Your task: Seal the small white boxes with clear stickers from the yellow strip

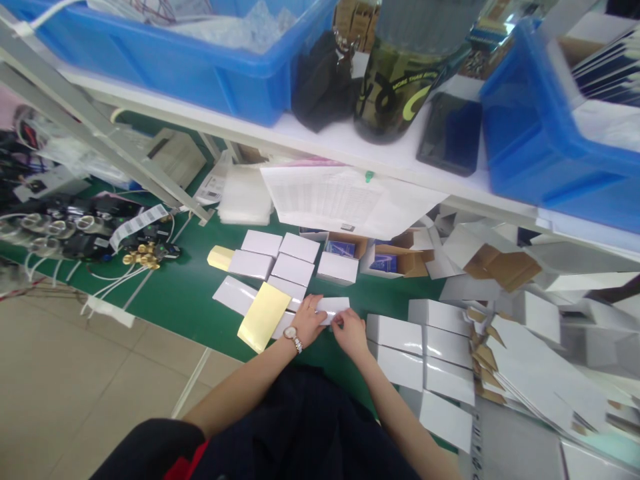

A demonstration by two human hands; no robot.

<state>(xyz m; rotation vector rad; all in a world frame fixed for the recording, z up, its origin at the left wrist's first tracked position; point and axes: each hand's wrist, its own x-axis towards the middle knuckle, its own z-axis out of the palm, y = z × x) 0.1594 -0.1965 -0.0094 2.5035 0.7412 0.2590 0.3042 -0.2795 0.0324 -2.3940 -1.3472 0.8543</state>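
A small white box (336, 306) lies at the near side of the green table, between my two hands. My left hand (309, 321), with a watch at its wrist, is closed on the box's left part, thumb on top. At the box's right end, my right hand (351, 331) has its fingers pinched together against the edge; the fingertips are partly hidden. Just left of my left hand, a yellow sheet of labels (265, 316) lies across several closed white boxes (291, 269). Farther back stand two open boxes with blue packs (384, 263) inside.
More white boxes (400, 335) are lined up on the right, beside flattened cartons (535, 367). Cables and metal connectors (145, 255) lie at the left. Overhead, a shelf (400, 157) carries blue bins (200, 73), a bottle (400, 87) and a phone (451, 133); a paper sheet (345, 200) hangs below.
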